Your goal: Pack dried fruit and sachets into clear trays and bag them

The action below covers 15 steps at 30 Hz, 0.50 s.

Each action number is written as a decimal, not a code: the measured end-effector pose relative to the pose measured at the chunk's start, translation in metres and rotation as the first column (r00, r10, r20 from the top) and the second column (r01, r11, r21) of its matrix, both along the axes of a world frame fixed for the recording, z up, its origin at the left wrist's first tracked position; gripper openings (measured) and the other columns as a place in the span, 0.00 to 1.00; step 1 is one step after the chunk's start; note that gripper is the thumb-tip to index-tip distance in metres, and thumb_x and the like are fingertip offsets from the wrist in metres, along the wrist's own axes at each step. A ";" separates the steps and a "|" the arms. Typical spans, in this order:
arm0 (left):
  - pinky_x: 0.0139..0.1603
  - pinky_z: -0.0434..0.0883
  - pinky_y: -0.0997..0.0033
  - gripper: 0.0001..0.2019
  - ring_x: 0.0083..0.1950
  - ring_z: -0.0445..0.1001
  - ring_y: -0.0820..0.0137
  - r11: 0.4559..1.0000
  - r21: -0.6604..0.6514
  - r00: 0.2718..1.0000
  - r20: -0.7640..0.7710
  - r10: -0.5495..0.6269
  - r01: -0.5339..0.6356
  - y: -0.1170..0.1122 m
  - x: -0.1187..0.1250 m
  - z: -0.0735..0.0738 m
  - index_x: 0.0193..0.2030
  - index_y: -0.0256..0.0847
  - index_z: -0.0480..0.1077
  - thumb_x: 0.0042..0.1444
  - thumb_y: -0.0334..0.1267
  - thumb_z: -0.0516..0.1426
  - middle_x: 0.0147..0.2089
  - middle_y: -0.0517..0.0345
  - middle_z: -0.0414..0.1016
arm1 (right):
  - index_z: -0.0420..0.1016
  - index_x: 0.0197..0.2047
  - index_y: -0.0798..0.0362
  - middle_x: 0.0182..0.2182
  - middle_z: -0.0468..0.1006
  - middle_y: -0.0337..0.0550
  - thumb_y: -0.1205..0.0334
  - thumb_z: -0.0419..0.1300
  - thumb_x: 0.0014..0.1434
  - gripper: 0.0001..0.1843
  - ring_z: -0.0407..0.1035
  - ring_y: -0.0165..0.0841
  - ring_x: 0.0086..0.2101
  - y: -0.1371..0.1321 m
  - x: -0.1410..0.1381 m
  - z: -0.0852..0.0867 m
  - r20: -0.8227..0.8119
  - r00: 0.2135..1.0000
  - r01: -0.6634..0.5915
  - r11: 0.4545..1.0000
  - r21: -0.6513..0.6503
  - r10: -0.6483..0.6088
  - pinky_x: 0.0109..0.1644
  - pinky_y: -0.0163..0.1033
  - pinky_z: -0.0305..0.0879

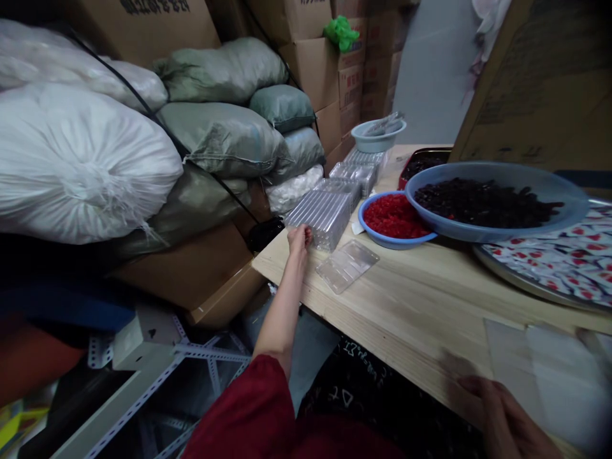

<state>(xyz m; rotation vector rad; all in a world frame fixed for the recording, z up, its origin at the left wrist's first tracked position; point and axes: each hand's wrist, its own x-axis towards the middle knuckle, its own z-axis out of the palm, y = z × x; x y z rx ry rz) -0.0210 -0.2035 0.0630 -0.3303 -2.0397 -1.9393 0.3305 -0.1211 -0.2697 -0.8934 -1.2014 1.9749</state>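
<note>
My left hand (299, 238) reaches out to the table's far left corner. Its fingers are curled against the near side of a stack of clear plastic boxes (321, 213); whatever lies inside the fingers is hidden. Just right of it, an opened clear plastic tray (348, 265) lies flat on the wood. My right hand (509, 411) is low at the right, over the table's near edge. Its fingers are drawn together on a blurred, small, see-through thing that I cannot name. Beside this hand lie pale translucent sheets or bags (567, 376).
On the wooden table (406, 293) stand a blue bowl of red pieces (423, 240), a larger basin of dark pieces (497, 231) and a round tray of printed packets (549, 287). A small basin (375, 141) rests farther back. Stuffed sacks (224, 137) are piled at left.
</note>
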 end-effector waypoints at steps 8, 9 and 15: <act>0.36 0.69 0.78 0.09 0.29 0.71 0.79 0.992 0.032 0.986 -0.119 -0.117 0.121 -0.023 0.024 -0.018 0.26 0.38 0.65 0.50 0.36 0.62 0.27 0.63 0.69 | 0.81 0.39 0.51 0.42 0.83 0.47 0.34 0.60 0.53 0.28 0.74 0.52 0.50 0.001 -0.005 -0.012 0.034 0.998 -0.051 0.998 -0.034 0.052 0.58 0.52 0.68; 0.37 0.69 0.78 0.09 0.30 0.71 0.78 0.990 0.032 0.981 -0.147 -0.129 0.135 -0.028 0.032 -0.021 0.26 0.38 0.65 0.51 0.36 0.61 0.28 0.63 0.69 | 0.81 0.39 0.51 0.43 0.83 0.47 0.34 0.61 0.53 0.28 0.73 0.53 0.51 0.001 -0.004 -0.014 0.039 0.998 -0.050 0.998 -0.048 0.052 0.59 0.53 0.67; 0.45 0.70 0.74 0.09 0.38 0.73 0.73 0.976 -0.064 0.931 -0.292 -0.217 0.208 -0.045 0.113 -0.048 0.31 0.40 0.68 0.56 0.40 0.62 0.35 0.59 0.72 | 0.82 0.39 0.53 0.42 0.83 0.49 0.34 0.63 0.52 0.29 0.73 0.53 0.51 0.003 -0.009 -0.007 0.008 0.995 -0.095 0.989 -0.115 0.097 0.61 0.54 0.67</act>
